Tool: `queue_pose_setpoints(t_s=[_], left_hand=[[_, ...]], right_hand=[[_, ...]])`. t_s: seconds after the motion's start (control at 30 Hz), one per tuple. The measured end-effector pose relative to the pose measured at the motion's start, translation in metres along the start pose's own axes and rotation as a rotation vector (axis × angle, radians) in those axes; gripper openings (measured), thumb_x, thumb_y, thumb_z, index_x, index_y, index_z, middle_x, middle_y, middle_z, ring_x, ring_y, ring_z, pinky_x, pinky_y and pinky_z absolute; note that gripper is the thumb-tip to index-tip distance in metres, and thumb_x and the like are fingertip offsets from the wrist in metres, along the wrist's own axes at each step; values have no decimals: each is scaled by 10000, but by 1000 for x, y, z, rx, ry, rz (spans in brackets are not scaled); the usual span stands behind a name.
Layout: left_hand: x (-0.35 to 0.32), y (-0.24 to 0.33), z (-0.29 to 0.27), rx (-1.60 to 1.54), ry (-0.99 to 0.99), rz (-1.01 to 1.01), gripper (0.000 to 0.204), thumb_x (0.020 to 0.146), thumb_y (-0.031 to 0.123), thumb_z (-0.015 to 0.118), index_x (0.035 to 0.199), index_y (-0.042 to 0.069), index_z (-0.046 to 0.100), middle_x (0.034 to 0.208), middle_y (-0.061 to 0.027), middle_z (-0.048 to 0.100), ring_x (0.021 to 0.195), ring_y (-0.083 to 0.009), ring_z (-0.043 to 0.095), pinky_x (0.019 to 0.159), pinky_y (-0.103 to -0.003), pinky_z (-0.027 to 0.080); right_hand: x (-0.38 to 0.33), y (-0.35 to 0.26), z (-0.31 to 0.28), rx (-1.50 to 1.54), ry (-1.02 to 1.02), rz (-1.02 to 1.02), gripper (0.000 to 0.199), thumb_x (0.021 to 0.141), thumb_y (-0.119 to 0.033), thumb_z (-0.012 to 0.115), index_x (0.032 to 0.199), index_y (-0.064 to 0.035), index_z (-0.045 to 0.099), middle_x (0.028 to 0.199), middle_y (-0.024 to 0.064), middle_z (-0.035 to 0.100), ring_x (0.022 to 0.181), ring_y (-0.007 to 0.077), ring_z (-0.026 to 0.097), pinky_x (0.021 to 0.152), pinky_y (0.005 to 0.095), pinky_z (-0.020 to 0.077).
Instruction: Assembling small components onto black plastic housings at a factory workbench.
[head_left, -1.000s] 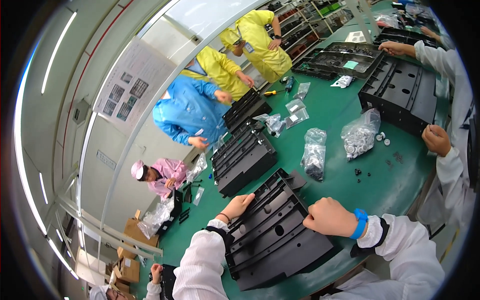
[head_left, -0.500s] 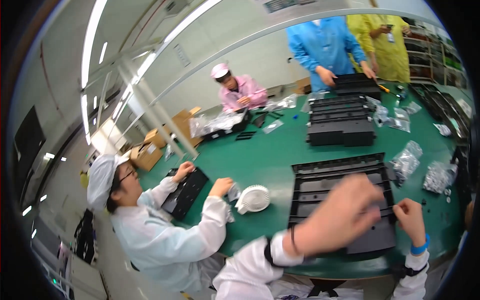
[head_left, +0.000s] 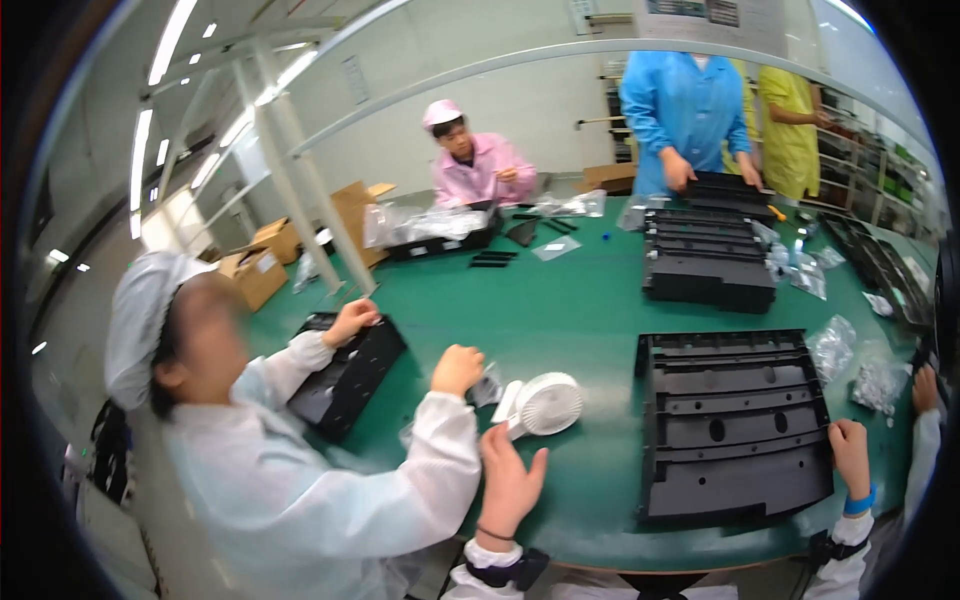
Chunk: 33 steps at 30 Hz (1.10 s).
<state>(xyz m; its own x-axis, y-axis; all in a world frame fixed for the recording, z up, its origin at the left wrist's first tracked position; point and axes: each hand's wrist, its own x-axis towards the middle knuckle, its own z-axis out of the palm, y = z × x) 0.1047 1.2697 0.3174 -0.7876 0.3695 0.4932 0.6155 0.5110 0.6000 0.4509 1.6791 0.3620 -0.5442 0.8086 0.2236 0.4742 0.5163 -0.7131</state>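
Observation:
A large black moulded plastic tray (head_left: 735,430) lies on the green table (head_left: 580,300) in front of me. My right hand (head_left: 852,455), with a blue wristband, grips the tray's near right edge with its fingers curled. My left hand (head_left: 510,485) is raised off the table with fingers spread and holds nothing. It is just below a small white round fan (head_left: 548,403) that lies left of the tray.
A co-worker in a white coat and cap (head_left: 300,470) sits close on my left, one hand on a smaller black tray (head_left: 345,375). Stacked black trays (head_left: 708,262) and clear parts bags (head_left: 832,347) lie further back. Other people work at the far side. Another hand (head_left: 925,390) is at the right.
The view has swung left from the far right of the table. My left hand has come off the black tray and moved left beside the white fan; my right hand stays on the tray.

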Motion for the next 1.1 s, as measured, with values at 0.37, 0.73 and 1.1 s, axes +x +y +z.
queue_pose_setpoints(t_s=[0.37, 0.73, 1.1], left_hand=[[44, -30, -7, 244, -207, 133, 605, 842, 210, 709, 1312, -73, 453, 1240, -303, 528, 1177, -463, 483, 1033, -484, 367], [72, -16, 2, 228, -440, 170, 403, 780, 97, 739, 1129, -56, 609, 1083, -268, 629, 1017, -435, 583, 914, -473, 448], [78, -17, 25, 428, -379, 186, 362, 784, 228, 746, 977, -43, 602, 968, -280, 612, 951, -480, 558, 833, -526, 447]], right_hand=[[-7, -39, 3, -25, 29, 1, 263, 844, -187, 554, 774, 59, 616, 644, 242, 516, 532, 279, 520, 552, 409, 435], [-5, 80, -111, 41, 327, 345, 335, 924, -284, 632, 832, 36, 673, 626, 78, 628, 539, 125, 612, 511, 276, 481], [10, 115, -83, -45, 212, 200, 166, 819, -123, 700, 878, 32, 692, 769, 149, 708, 691, 241, 690, 661, 336, 541]])
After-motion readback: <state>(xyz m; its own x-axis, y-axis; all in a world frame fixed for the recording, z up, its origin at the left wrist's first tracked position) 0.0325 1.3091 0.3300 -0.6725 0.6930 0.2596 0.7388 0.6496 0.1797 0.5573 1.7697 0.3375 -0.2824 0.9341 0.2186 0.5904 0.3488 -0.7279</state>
